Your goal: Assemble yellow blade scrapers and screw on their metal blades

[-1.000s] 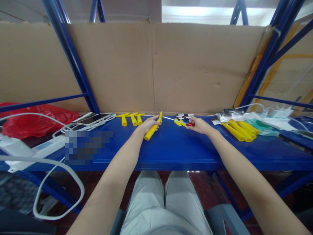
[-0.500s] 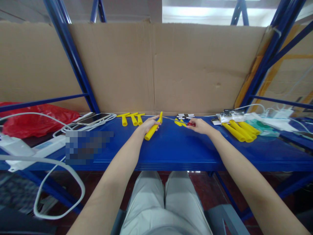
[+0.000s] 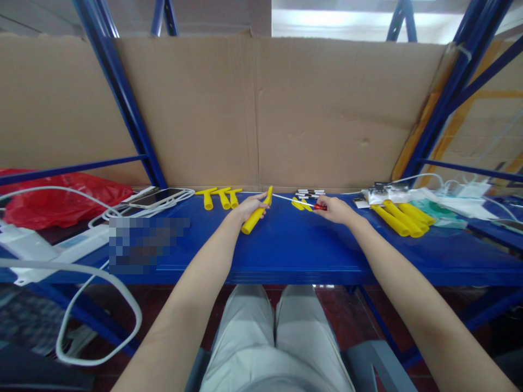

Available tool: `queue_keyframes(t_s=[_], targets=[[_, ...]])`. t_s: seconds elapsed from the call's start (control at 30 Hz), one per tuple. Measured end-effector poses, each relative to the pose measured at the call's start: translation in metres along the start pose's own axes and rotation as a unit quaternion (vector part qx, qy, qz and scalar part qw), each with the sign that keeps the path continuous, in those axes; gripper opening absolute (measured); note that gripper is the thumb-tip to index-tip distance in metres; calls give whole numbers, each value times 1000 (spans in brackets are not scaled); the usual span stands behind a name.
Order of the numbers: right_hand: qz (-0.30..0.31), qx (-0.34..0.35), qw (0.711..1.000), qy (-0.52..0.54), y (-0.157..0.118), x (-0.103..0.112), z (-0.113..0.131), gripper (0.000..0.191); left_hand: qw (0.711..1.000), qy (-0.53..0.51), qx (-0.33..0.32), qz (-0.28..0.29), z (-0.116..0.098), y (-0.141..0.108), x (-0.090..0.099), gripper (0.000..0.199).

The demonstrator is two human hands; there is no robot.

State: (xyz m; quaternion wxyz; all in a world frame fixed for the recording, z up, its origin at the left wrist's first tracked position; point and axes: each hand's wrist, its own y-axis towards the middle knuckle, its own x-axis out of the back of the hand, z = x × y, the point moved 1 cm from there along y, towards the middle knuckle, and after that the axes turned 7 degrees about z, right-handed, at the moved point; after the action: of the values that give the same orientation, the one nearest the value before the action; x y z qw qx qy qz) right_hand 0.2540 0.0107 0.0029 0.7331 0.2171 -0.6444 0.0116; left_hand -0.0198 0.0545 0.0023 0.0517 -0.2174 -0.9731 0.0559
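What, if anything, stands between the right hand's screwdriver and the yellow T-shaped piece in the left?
Nothing visible does. The red-handled screwdriver in the right hand points at the yellow T-shaped piece in the left hand. Small yellow pieces show behind its shaft, apparently not blocking it.

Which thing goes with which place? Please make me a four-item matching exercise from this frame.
Things
1. Red-handled tool
2. Red plastic bag
3. Cardboard
4. Held yellow piece

Places
A. Upright behind the blue tabletop
B. In the left hand
C. At the far left of the view
D. In the right hand

Pairs: 1-D, 2-C, 3-A, 4-B
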Motion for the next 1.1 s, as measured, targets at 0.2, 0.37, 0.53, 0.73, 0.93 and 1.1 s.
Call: queue_keyframes(t_s=[0.2, 0.37, 0.53, 0.73, 0.93, 1.1], targets=[[13, -15, 1000, -10, 0, 0, -1, 17, 1000, -1, 0, -3, 1, 0, 0, 70], [-7, -5, 1000, 16, 3, -5, -4, 15, 1000, -5, -6, -4, 2, 3, 2, 71], [-10, -32, 999, 13, 2, -3, -2, 18, 1000, -1, 2, -1, 1, 1, 1, 70], [0, -25, 1000, -4, -1, 2, 2, 12, 1000, -4, -1, -4, 0, 0, 0, 71], [21, -7, 999, 30, 2, -2, 2, 12, 1000, -10, -1, 0, 1, 2, 1, 71], [19, 13, 998, 66, 4, -8, -2, 13, 1000, -15, -2, -9, 0, 1, 0, 70]])
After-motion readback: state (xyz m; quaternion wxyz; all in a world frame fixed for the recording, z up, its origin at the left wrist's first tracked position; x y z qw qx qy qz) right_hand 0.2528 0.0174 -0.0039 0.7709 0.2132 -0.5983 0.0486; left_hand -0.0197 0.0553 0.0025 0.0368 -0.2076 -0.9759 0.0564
